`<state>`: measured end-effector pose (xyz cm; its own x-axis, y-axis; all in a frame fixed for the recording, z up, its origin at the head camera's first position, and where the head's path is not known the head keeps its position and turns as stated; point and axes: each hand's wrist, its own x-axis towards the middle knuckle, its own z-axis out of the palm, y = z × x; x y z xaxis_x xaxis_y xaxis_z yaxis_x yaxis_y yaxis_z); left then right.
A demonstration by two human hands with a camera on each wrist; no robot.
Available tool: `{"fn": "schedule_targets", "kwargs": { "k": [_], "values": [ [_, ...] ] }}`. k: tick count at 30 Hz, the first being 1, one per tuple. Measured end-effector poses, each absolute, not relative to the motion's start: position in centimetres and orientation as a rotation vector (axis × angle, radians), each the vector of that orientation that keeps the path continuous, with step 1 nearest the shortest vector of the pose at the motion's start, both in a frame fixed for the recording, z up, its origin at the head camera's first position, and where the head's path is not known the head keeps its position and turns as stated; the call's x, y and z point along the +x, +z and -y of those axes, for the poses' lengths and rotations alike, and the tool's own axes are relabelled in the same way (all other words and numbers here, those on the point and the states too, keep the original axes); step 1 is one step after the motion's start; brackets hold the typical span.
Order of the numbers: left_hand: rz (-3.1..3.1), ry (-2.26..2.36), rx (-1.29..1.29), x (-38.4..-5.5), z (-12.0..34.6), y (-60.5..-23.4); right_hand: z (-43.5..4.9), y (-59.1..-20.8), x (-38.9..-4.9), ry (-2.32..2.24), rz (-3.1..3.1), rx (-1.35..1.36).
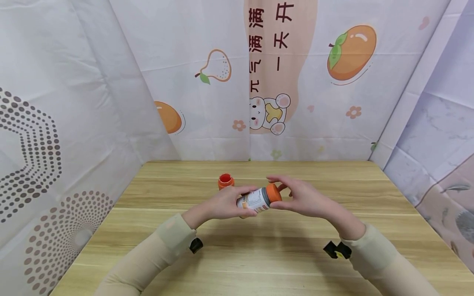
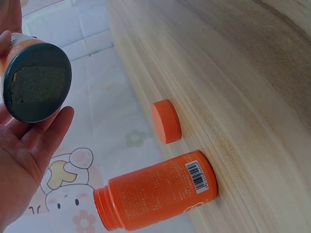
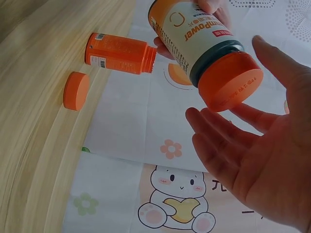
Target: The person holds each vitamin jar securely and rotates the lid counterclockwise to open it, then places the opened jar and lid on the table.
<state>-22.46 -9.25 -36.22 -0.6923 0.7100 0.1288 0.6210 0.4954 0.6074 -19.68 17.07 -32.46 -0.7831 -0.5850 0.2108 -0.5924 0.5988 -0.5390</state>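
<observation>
My left hand (image 1: 224,203) grips a supplement bottle (image 1: 255,200) with a white and orange label, tilted above the table. Its orange cap (image 3: 231,82) is on and points towards my right hand (image 1: 307,199). In the right wrist view that hand's fingers and thumb are spread around the cap, with gaps between. The bottle's dark base (image 2: 38,82) shows in the left wrist view. Behind my left hand an orange bottle (image 2: 160,191) stands upright, its mouth uncovered. A loose orange cap (image 2: 166,121) lies near it on the table, hidden in the head view.
The wooden table (image 1: 237,267) reaches back to a printed cloth (image 1: 214,144) hanging behind it. More cloth hangs along the left and right sides. Dark clip-like pieces (image 1: 337,249) sit at both wrists.
</observation>
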Motion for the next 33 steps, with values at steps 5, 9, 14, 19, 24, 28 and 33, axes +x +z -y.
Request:
{"fn": "schedule_targets", "kwargs": {
  "k": [5,9,14,19,24,28,33],
  "values": [
    [-2.589,0.966,1.147,-22.45,9.21,-36.19,-16.83,-32.48,-19.76,1.067,2.826,0.985],
    [-2.592,0.965,1.136,-22.44,9.2,-36.2,-16.69,-32.54,-19.79,1.086,2.859,0.96],
    [-2.597,0.962,1.133,-22.45,9.19,-36.21,-16.64,-32.69,-19.82,1.084,2.876,0.95],
    [-2.593,0.963,1.129,-22.44,9.16,-36.18,-16.66,-32.78,-19.86,1.075,2.858,0.962],
    [-2.595,0.967,1.137,-22.45,9.19,-36.15,-16.73,-32.8,-19.89,1.057,2.818,1.0],
    [-2.594,0.973,1.138,-22.43,9.27,-36.16,-16.77,-32.8,-19.86,1.036,2.786,1.026],
    [-2.592,0.983,1.13,-22.37,9.37,-36.16,-16.77,-32.8,-19.79,0.999,2.748,1.068]
  ]
}}
